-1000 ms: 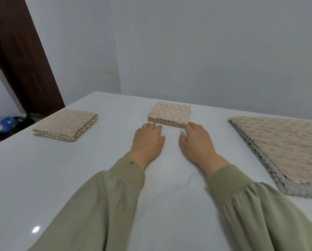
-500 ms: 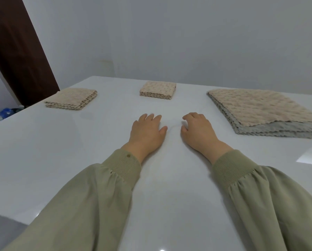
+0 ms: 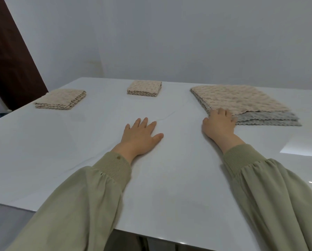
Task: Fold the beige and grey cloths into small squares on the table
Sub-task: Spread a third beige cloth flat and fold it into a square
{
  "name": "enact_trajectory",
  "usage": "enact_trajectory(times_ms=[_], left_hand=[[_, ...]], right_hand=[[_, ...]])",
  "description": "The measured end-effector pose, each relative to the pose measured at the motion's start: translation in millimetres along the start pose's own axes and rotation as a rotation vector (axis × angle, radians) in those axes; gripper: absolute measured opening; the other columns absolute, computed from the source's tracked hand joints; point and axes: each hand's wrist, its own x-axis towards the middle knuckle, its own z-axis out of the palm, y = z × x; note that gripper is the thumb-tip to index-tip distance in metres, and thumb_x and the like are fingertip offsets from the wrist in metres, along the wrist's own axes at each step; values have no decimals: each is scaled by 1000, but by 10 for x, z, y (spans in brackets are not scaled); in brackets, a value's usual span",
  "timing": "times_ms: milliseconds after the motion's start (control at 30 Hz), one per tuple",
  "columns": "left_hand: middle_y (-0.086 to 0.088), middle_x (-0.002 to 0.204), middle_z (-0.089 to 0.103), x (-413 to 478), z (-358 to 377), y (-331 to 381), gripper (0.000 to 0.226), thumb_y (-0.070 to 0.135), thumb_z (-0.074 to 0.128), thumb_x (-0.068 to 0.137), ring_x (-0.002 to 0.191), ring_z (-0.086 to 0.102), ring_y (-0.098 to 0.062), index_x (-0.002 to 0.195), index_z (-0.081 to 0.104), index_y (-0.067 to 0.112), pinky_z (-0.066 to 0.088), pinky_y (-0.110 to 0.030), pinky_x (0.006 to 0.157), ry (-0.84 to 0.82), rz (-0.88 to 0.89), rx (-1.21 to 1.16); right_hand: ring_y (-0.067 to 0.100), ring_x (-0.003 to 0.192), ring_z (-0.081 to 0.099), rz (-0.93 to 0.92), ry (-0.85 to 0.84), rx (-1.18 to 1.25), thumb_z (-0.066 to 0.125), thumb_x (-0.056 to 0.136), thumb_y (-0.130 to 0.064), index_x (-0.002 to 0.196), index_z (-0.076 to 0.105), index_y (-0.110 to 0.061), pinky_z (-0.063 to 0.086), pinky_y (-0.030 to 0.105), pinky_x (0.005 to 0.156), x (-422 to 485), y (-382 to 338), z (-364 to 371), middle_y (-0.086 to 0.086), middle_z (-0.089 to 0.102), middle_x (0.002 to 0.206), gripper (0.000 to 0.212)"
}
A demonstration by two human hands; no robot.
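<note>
The left hand (image 3: 140,136) lies flat on the white counter (image 3: 70,160), fingers spread, released and holding nothing. The right hand (image 3: 218,124) reaches to the near left corner of the stack (image 3: 202,98) of unfolded cloths at the right of the counter. Its fingertips lie over the edge of the top beige cloth (image 3: 242,99). Whether they have pinched a layer or only rest on it cannot be told, since the back of the hand hides the grip. Under the beige layers lie the grey cloths (image 3: 271,119), their near edge showing.

At the far side, well apart from each other, sit 2 finished pieces: the left square (image 3: 61,99) and the middle square (image 3: 144,88), both beige.

The step in hand looks like taking the next cloth from the stack. With 2 squares done and the grey cloths not yet folded, the task seems far from finished.

The next move likely calls for lifting 1 layer only at that corner. The waffled cloths may cling, so the fingers would need to peel the top one free. It could then be drawn onto the bare counter near the left hand, spread flat and folded.
</note>
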Motion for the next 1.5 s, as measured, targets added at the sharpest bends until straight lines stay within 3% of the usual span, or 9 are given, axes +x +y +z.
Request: enact_trajectory(times_ms=[400,633,833,900,967,1033,1167,1367,1500], left_hand=[[2,160,7,-6,-36,-10,62,57,29,95,147,1,-18,150,18,29,2,-46,118,28,-1,-98],[0,142,45,-41,-112,-112,41,31,49,95,133,37,-17,133,50,16,28,-30,106,199,-39,-371],[-2,137,51,3,-118,-274,32,22,49,94,127,44,-19,125,58,18,33,-28,102,291,-183,-512],[-2,137,51,-3,-124,-284,32,21,49,94,127,45,-19,124,58,18,33,-28,103,302,-179,-538],[-1,138,50,0,-137,-308,31,21,49,94,127,45,-18,124,58,18,33,-28,102,307,-169,-552],[0,138,50,-8,-166,-355,31,21,49,94,127,45,-17,123,58,19,33,-26,100,309,-167,-566],[3,136,52,-69,-220,-491,30,20,49,94,124,47,-13,123,59,21,35,-24,97,308,-150,-625],[6,108,68,-167,-295,-651,19,16,56,91,103,59,-7,101,71,21,40,-17,83,336,-96,-801],[12,112,66,-232,-275,-644,18,30,58,92,103,57,-2,104,70,24,42,-17,88,339,-30,-824]], right_hand=[[32,137,24,36,89,93,38,94,-24,136,39,1,13,54,112,101,-49,7,15,33,146,49],[27,100,51,-755,876,541,52,78,-2,96,65,2,40,43,93,-258,-369,-221,15,62,98,23],[30,143,15,-274,32,56,34,90,-59,144,29,-17,2,56,113,-225,-393,45,8,23,155,69],[31,137,28,-248,-118,7,27,93,-54,139,39,-18,12,55,111,-192,-348,65,7,37,148,59],[31,110,52,-300,-60,157,33,95,-41,103,57,-14,40,40,89,-194,-377,47,11,60,110,37],[29,80,54,-344,-29,219,39,96,-30,76,50,-12,34,32,61,-234,-460,28,7,54,76,29],[25,67,45,-432,15,165,42,97,-25,58,34,-19,29,30,58,-398,-699,1,-2,39,59,40],[24,72,55,-669,-29,476,48,93,-28,79,60,-13,40,34,62,-827,-1111,18,5,63,73,24],[24,113,54,-599,171,495,45,95,-27,116,62,-14,39,37,98,-778,-1007,-25,7,64,117,30]])
